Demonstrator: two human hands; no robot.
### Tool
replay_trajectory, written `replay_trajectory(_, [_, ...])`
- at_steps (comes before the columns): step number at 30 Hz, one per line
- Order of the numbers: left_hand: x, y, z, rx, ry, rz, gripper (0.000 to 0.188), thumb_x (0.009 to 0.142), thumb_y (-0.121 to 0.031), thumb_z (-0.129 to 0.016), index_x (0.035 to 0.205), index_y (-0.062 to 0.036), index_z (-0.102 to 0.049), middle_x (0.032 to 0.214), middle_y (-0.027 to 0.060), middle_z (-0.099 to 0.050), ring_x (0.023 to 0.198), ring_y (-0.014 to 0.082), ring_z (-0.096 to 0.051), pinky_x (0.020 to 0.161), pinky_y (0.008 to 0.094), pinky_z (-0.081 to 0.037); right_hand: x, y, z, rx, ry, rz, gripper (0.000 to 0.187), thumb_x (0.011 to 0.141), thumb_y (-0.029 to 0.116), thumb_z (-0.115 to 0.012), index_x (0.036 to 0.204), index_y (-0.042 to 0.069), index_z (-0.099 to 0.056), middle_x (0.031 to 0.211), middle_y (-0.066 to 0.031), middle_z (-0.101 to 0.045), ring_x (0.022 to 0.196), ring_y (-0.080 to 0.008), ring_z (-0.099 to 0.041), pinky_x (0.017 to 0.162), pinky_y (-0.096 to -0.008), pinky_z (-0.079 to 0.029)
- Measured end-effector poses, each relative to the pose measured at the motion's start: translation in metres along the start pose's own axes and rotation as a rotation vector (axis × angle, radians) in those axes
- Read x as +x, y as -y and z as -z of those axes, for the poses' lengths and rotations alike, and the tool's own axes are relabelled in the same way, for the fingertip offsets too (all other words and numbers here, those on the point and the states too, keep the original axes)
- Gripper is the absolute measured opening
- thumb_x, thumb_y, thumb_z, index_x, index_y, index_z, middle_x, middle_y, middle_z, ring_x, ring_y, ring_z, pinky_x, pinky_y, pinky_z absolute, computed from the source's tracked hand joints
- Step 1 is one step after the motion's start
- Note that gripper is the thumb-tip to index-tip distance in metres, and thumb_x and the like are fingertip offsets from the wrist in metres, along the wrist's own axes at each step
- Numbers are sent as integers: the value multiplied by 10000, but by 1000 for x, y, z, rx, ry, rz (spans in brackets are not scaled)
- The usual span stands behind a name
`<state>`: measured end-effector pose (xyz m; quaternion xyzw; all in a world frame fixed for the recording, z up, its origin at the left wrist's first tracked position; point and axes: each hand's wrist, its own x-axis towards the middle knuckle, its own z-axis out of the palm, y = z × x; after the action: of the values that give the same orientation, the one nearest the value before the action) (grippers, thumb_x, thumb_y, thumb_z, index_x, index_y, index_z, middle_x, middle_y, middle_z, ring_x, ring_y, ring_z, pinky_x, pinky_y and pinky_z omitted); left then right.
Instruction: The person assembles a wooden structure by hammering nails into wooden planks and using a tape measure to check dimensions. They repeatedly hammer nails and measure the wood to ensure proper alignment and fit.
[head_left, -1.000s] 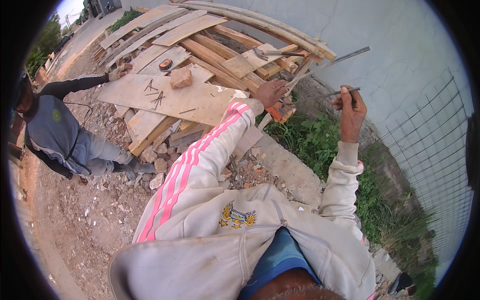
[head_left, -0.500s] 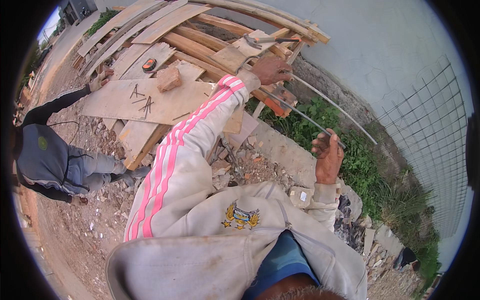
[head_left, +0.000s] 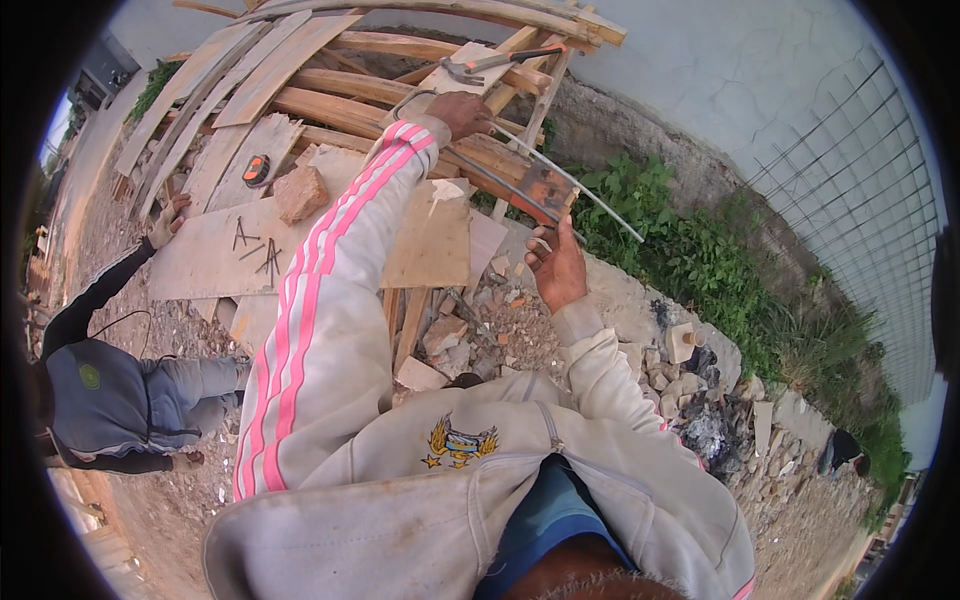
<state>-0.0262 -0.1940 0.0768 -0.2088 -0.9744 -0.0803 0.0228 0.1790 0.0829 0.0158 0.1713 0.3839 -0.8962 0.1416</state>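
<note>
My left hand (head_left: 458, 112) reaches far out over a pile of planks (head_left: 330, 85) and is shut on the upper ends of two thin steel rods (head_left: 570, 190). The rods slant down to the right, past a rusty flat piece (head_left: 546, 190). My right hand (head_left: 557, 268) sits lower and closer to me. Its fingers curl at the lower end of the darker rod (head_left: 500, 190). A claw hammer (head_left: 498, 62) lies on the planks just beyond my left hand.
A plywood sheet (head_left: 210, 265) carries several bent nails (head_left: 256, 250), a stone block (head_left: 300, 192) and an orange tape measure (head_left: 257, 170). Another person (head_left: 110, 400) crouches at the left, one hand (head_left: 165, 215) on the sheet. Rubble (head_left: 700, 400), weeds (head_left: 690, 250), a wire mesh (head_left: 860, 230) and a white wall (head_left: 720, 70) lie to the right.
My right hand dropped from high near the wall, then came up and left toward the rods' lower ends. My left hand stayed stretched out on the rods. The view has tilted.
</note>
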Motion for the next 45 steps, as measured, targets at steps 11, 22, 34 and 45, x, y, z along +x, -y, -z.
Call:
replay_trajectory(11, [-61,40,-71,115,-463,640,507,894,-416,-671,1305,-120,-655,1294,176,-632,1231,398,-590,1006,525,-508,21,-30,-14,-50,-112,7,455,1036,485,-616,1217,70,-569,895,-33,-636,716,-147,-640,544,-278,-514])
replay_trajectory(22, [-54,105,-61,-75,-374,722,309,922,-323,-622,1128,-143,-764,1136,189,-706,1080,405,-681,947,506,-556,27,-34,-1,-91,-39,-82,443,1046,452,-615,1191,35,-582,843,-52,-668,675,-173,-650,560,-291,-495])
replay_trajectory(34, [-43,124,-70,24,-365,687,316,938,-350,-588,1160,-194,-748,1165,172,-713,1058,411,-697,904,539,-562,-7,87,12,-1433,-80,797,254,1023,218,-657,1179,26,-715,1023,-131,-682,902,-267,-691,711,-370,-535])
replay_trajectory(45, [-41,124,-75,71,-471,615,280,940,-360,-599,1081,-179,-760,1083,155,-727,971,379,-726,823,534,-584,64,97,24,-2098,88,633,392,1006,393,-608,1246,92,-683,1076,-197,-720,1018,-397,-691,850,-499,-549])
